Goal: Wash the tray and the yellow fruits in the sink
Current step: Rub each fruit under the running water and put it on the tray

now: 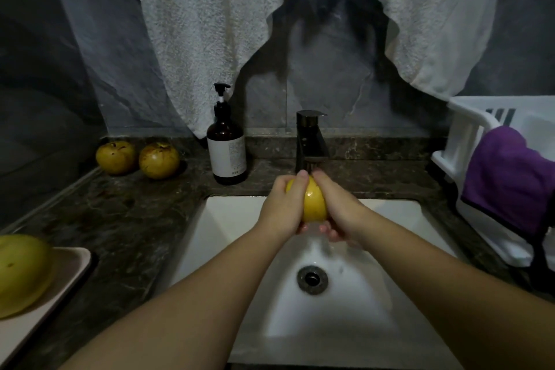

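Yellow fruit (313,201) is sitting upright between our hands: left hand (280,204) and right hand (339,207) are clasping it under the faucet (310,141), above the sink (228,219).

Both arms reach forward; left hand (280,207) and right hand (339,213) curl inward (fingertips nearly meeting).

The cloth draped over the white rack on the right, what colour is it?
Purple, with a dark edge, seen in the head view.

The tray (64,273) and its fruit (22,272) run off the left edge.
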